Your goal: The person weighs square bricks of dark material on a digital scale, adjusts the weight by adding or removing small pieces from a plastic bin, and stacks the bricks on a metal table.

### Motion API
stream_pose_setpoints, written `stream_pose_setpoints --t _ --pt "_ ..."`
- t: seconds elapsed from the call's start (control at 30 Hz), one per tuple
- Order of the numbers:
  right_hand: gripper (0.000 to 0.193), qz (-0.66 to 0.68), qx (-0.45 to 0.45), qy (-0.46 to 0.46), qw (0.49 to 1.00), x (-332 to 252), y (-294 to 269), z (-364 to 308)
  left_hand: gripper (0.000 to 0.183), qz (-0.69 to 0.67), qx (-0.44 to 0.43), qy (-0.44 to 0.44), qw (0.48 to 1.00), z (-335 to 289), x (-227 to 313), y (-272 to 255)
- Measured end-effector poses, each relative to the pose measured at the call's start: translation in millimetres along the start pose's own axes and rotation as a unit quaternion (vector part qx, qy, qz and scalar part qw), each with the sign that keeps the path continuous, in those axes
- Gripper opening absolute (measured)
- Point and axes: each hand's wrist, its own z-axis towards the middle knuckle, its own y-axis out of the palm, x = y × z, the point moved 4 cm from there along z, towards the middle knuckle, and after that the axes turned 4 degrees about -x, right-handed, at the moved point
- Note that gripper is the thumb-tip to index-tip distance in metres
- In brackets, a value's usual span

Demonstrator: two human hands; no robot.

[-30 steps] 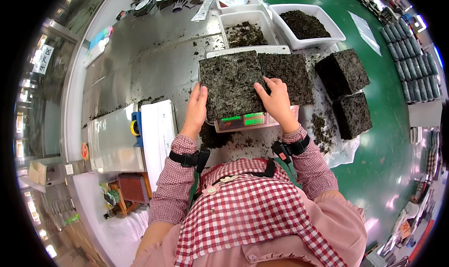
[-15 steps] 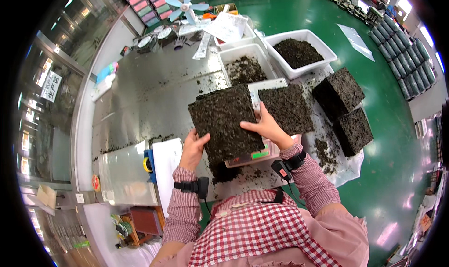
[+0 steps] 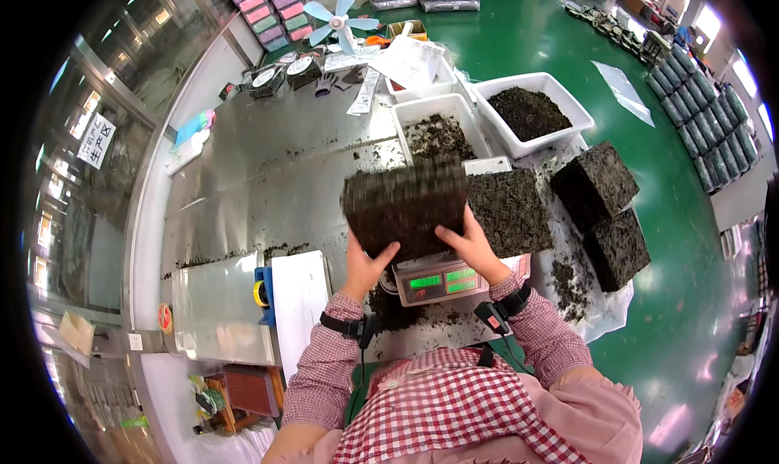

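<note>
Between my left hand (image 3: 367, 265) and my right hand (image 3: 472, 246) is a thick, square stack of dried seaweed sheets (image 3: 403, 214), nearly black and slightly blurred by motion. The fingers grip it from both sides, thumbs on the face toward me; the far fingertips are hidden behind it. It is held up over the left part of a digital scale (image 3: 442, 284) with lit green displays. Just right of it, another dark seaweed stack (image 3: 510, 208) lies flat by the scale, whose plate is mostly hidden.
Two dark blocks of seaweed sheets (image 3: 596, 184) stand at the right on white plastic. Beyond the scale are a white tub (image 3: 403, 143) with crumbs and a fuller white tub (image 3: 578, 129). A blue tape dispenser (image 3: 264, 296) is at left; a fan (image 3: 337, 21) stands at the back.
The held stack has tipped from showing its broad flat face to showing its thick side. My hands have turned with it, and more of the scale's display shows below it.
</note>
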Motion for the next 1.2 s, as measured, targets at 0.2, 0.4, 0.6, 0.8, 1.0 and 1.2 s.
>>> stream_pose_setpoints --t 0.2,0.4,0.6,0.8,1.0,1.2 --pt "0.065 -0.487 0.165 0.006 0.858 -20 5 -3 0.061 -0.075 -0.059 -0.232 0.968 22 -3 4" --pt "0.052 -0.585 0.241 -0.094 0.768 -25 21 -3 0.1 0.189 -0.101 -0.299 0.93 19 -41 -5" --pt "0.05 -0.272 0.214 0.012 0.938 -55 -23 -9 0.092 -0.132 0.058 -0.301 0.943 -34 -100 -67" --pt "0.044 -0.213 0.33 0.038 0.919 -76 -173 -53 0.092 0.101 0.039 -0.403 0.909 -174 -178 -100" --pt "0.045 -0.651 0.317 -0.078 0.685 -56 -141 -68 0.132 0.369 -0.121 -0.266 0.882 -249 -182 -37" --pt "0.022 -0.471 -0.185 -0.002 0.862 32 -2 -153 0.147 0.396 -0.127 -0.253 0.874 -228 -209 0"
